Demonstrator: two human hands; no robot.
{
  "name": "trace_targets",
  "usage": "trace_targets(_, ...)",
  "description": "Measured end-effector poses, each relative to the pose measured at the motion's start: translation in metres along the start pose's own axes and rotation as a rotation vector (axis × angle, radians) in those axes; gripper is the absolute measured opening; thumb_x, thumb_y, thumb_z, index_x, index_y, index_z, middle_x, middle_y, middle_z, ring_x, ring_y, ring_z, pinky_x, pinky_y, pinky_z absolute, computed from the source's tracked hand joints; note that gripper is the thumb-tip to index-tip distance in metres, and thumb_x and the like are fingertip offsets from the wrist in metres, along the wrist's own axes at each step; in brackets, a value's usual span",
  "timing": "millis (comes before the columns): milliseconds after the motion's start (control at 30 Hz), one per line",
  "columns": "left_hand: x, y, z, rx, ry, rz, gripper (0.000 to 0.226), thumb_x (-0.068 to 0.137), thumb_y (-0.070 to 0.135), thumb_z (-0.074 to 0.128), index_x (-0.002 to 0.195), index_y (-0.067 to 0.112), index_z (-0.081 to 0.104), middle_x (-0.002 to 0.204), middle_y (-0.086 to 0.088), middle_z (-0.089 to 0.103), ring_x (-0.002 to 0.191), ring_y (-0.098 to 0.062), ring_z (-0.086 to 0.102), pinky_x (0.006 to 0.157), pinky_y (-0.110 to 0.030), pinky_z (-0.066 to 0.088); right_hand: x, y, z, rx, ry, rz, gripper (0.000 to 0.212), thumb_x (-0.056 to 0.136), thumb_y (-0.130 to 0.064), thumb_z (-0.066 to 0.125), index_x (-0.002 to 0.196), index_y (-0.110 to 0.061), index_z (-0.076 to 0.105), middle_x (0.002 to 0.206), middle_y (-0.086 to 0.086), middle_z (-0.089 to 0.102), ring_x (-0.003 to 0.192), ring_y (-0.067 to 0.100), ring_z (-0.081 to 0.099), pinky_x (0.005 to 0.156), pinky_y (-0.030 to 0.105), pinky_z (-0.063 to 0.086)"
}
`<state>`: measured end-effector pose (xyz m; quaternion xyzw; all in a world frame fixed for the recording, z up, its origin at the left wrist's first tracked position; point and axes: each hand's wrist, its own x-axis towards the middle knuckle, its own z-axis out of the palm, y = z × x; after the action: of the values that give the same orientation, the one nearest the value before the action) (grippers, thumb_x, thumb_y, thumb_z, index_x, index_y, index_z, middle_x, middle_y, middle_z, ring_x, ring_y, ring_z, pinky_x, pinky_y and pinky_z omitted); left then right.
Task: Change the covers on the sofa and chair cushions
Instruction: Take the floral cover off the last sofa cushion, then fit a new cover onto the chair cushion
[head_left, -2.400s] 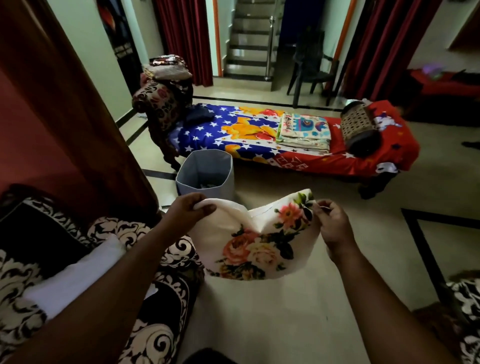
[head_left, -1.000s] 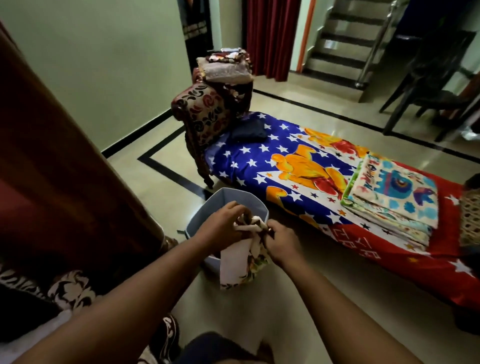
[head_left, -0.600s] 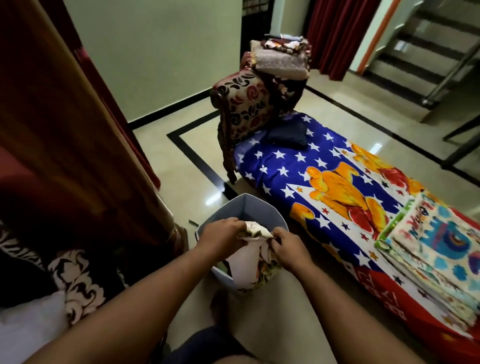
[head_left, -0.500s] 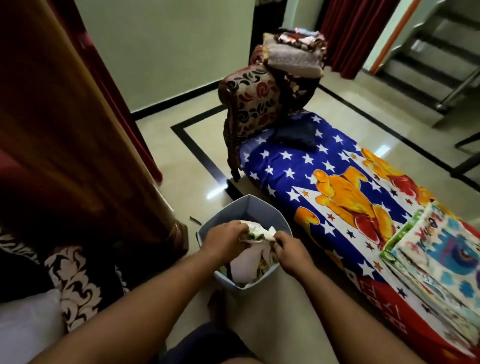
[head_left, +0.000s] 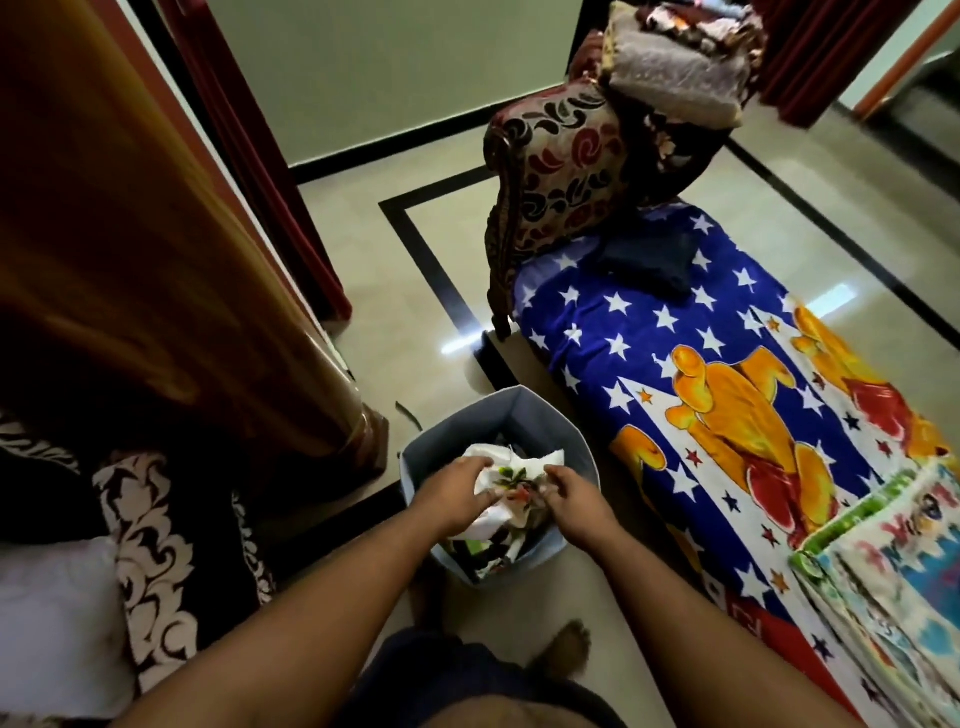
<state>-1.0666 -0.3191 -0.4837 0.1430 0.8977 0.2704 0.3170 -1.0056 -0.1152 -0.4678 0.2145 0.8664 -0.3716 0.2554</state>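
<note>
Two bare forearms, no sleeves in view, no watch, rings or bands visible. Left hand (head_left: 457, 491) and right hand (head_left: 571, 493) both bare, no gloves. Dark navy shorts (head_left: 415, 670) at bottom centre, plain fabric, no visible print or logo. Bare foot (head_left: 563, 649) just past the shorts' hem, toes showing, no footwear. Second foot partly visible in shadow left of it, too dark for detail. Upper body and any shirt out of frame.
</note>
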Motion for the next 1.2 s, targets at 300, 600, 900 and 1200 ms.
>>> trace_targets(300, 0.005, 0.096, 0.024, -0.139, 0.101, -0.031, 0.052, 0.092, 0.051, 0.064, 0.136, 0.023, 0.057, 0.135, 0.002, 0.061, 0.120, -0.017, 0.059, 0.101, -0.038, 0.050, -0.019, 0.060, -0.066, 0.222, -0.004, -0.067, 0.051, 0.100, -0.027, 0.057, 0.150, -0.026, 0.043, 0.149, 0.001, 0.050, 0.134, 0.018, 0.049, 0.111, 0.040, 0.044)
trace_targets(600, 0.029, 0.259, 0.094, -0.240, 0.002, 0.082, 0.058, 0.095, 0.045, 0.063, 0.147, 0.025, 0.046, 0.140, 0.001, 0.054, 0.123, -0.014, 0.054, 0.085, -0.017, 0.049, -0.060, 0.186, -0.159, 0.541, 0.267, 0.043, 0.058, 0.099, -0.038, 0.060, 0.152, -0.023, 0.040, 0.156, 0.003, 0.042, 0.142, 0.024, 0.041, 0.112, 0.038, 0.037)
trace_targets(900, 0.072, 0.389, 0.150, -0.169, -0.209, 0.277, 0.061, 0.095, 0.048, 0.061, 0.149, 0.024, 0.043, 0.145, -0.003, 0.052, 0.121, -0.014, 0.057, 0.100, -0.038, 0.052, -0.092, 0.282, -0.229, 0.811, 0.541, 0.150, 0.060, 0.096, -0.046, 0.062, 0.150, -0.030, 0.042, 0.155, 0.000, 0.044, 0.139, 0.020, 0.045, 0.112, 0.038, 0.040)
trace_targets(1200, 0.133, 0.484, 0.213, 0.003, -0.433, 0.491, 0.062, 0.093, 0.057, 0.059, 0.146, 0.025, 0.048, 0.143, -0.002, 0.056, 0.128, -0.020, 0.054, 0.091, -0.042, 0.056, -0.114, 0.368, -0.276, 0.876, 0.766, 0.412, 0.057, 0.096, -0.046, 0.062, 0.148, -0.029, 0.044, 0.149, 0.001, 0.049, 0.130, 0.022, 0.052, 0.100, 0.038, 0.050)
